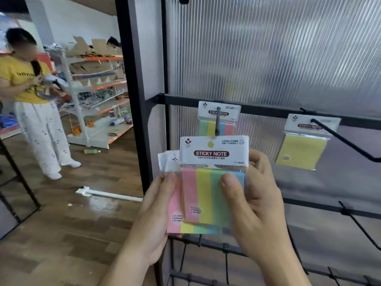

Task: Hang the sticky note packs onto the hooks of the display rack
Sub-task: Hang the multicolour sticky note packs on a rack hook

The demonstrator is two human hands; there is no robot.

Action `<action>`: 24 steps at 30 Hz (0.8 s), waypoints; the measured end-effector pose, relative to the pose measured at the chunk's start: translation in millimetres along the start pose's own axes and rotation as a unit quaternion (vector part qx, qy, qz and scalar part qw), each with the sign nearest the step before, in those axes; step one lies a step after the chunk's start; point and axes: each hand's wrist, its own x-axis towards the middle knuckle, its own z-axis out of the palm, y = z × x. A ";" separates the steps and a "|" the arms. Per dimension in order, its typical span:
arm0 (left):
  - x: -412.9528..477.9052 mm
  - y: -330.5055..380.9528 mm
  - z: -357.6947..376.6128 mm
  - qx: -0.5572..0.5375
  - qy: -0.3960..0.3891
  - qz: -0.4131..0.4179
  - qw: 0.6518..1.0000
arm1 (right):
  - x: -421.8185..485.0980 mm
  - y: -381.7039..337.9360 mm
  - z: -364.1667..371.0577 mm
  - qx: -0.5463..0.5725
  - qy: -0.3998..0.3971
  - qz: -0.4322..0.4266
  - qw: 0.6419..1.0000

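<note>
So the display rack (206,99) fills most of the view, with a black crossbar and ribbed panel behind. Two packs are already hung: a striped one on the near hook (217,122) and a yellow pack (299,150) to the right. The right hand (253,195) has its grip clamped on the front sticky note pack (212,182), thumb on the face, just below that hook. The left hand (156,205) is grasping the spare packs (175,203) behind. Tip: line the little yellow hang hole (210,144) up with the hook tip, then slide straight back
</note>
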 end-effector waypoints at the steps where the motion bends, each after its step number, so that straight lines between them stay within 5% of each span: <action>1: -0.1 0.7 -2.3 0.000 0.001 0.002 1.000 | 1.2 -3.9 1.0 0.008 0.006 -0.015 1.000; 8: -1.0 6.0 -7.1 -0.017 -0.011 0.013 1.000 | 4.8 -15.8 10.5 0.094 0.095 -0.038 0.990; 15: 0.9 6.8 -10.3 -0.021 -0.016 0.009 1.000 | 5.4 -14.4 10.2 -0.052 0.108 -0.144 0.982; 24: 4.0 6.9 -15.8 -0.003 -0.021 0.006 1.000 | 6.5 -2.4 15.9 -0.093 0.141 -0.075 0.983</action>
